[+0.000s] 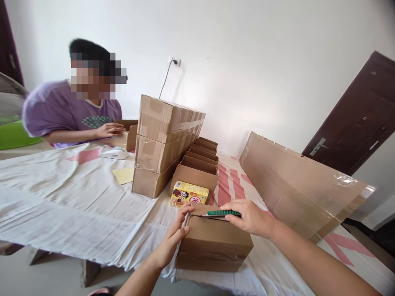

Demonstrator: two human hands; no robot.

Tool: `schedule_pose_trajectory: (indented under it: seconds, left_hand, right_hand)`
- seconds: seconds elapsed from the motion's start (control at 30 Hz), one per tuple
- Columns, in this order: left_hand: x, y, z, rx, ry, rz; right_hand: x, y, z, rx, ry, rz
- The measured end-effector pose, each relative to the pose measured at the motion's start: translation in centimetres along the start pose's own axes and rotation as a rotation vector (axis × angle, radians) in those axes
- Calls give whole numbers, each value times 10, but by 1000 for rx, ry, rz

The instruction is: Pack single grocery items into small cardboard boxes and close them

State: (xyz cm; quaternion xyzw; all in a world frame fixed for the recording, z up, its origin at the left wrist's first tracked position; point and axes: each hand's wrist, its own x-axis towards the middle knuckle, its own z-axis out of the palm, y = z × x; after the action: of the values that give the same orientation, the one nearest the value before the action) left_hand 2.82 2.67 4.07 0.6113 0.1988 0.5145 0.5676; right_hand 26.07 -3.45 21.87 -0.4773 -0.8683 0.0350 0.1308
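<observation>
A closed brown cardboard box (216,238) sits at the table's near edge in front of me. My right hand (248,216) is wrapped round a green utility knife (220,213), whose tip points left at the seam on the box top. My left hand (175,232) rests against the box's left side, fingers stretched along the edge and corner. Just behind the box stands a yellow printed carton (189,194) with a cartoon figure. It leans by an open cardboard box (200,176), the front one of a row of open boxes.
Taped boxes (152,154) are stacked three high left of the row. A large cardboard sheet or carton (296,181) stands at the right. Across the table, a person in a purple shirt (58,102) handles an open box (132,135), near a white device (112,153) and yellow paper (123,175).
</observation>
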Motion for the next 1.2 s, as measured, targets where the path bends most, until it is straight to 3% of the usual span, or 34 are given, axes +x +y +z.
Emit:
schedule_pose_trajectory:
  seconds: [0.13, 0.27, 0.5, 0.67, 0.87, 1.03, 1.2]
  left_hand:
    - [1, -3, -1, -16, 1, -11]
    - [2, -6, -1, -47, 5, -31]
    - [1, -1, 2, -57, 17, -51]
    - [1, -1, 1, -54, 28, -65]
    - [3, -1, 0, -22, -2, -59]
    - [1, 4, 0, -11, -6, -79]
    - [1, 3, -1, -6, -11, -78]
  right_hand:
    - [-18, 12, -22, -40, -87, 41]
    - [-43, 26, -34, -66, -89, 82]
    - [-78, 38, -39, -104, -71, 150]
    - [-98, 45, -34, 17, 39, 247]
    - [-87, 35, -23, 21, 165, 148]
    - [-67, 20, -10, -31, 138, 110]
    - [-67, 26, -4, -95, 98, 103]
